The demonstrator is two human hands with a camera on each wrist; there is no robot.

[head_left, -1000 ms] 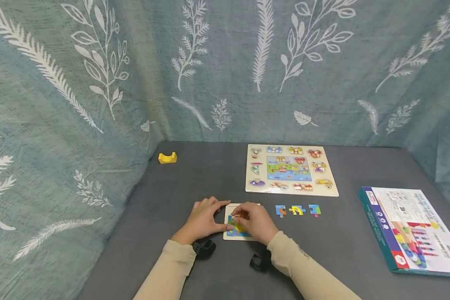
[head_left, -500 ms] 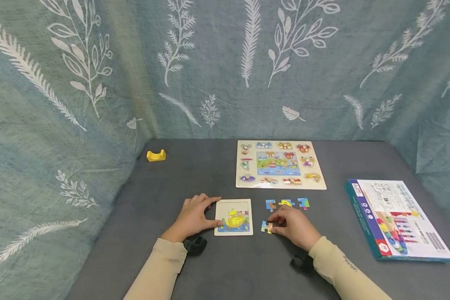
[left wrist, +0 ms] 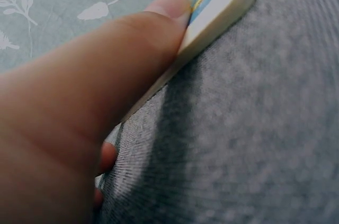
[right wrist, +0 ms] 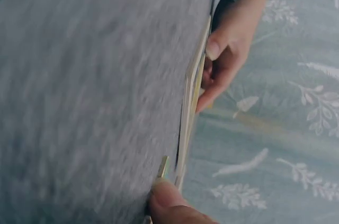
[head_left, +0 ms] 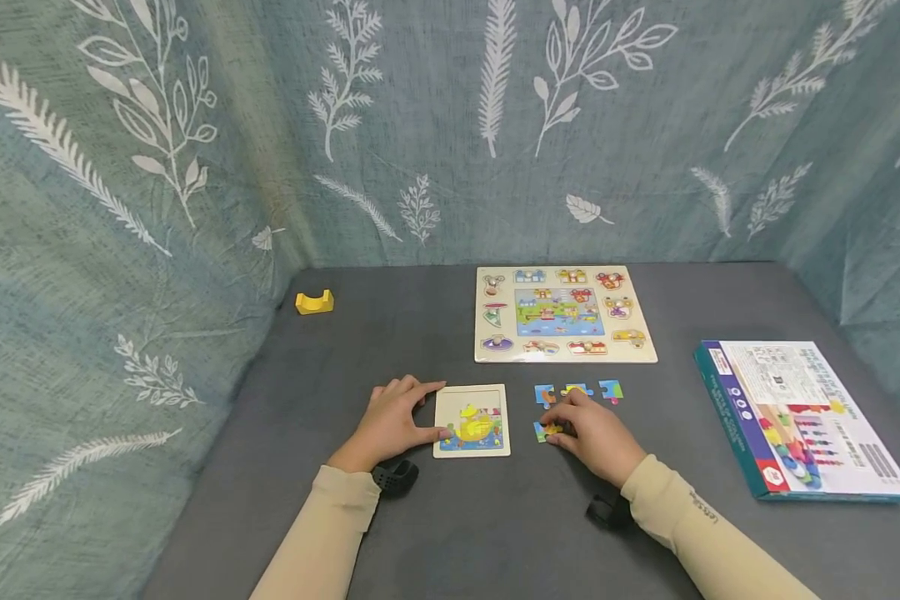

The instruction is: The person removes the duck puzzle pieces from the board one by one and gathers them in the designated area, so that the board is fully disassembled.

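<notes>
A small square wooden puzzle tray (head_left: 471,389) lies on the dark cloth, with a yellow duck picture (head_left: 474,427) partly assembled in its lower part. My left hand (head_left: 392,423) steadies the tray's left side, thumb resting on the rim and index finger reaching its upper left corner. In the left wrist view the straight thumb (left wrist: 172,6) presses onto the tray's edge. To the right of the tray, my right hand (head_left: 598,437) pinches a blue, green and orange jigsaw piece (head_left: 542,432) close over the cloth. Only a sliver of that piece shows past the thumb in the right wrist view.
Loose jigsaw pieces, one blue and orange (head_left: 543,393), one yellow (head_left: 574,389) and one blue and green (head_left: 611,390), form a row beyond my right hand. Behind them lies a larger knobbed puzzle board (head_left: 487,354). A flat box (head_left: 810,417) is at the right, a yellow block (head_left: 315,303) far left.
My right hand has moved from over the tray to its right side, carrying the jigsaw piece down near the loose row. My left hand stays on the tray.
</notes>
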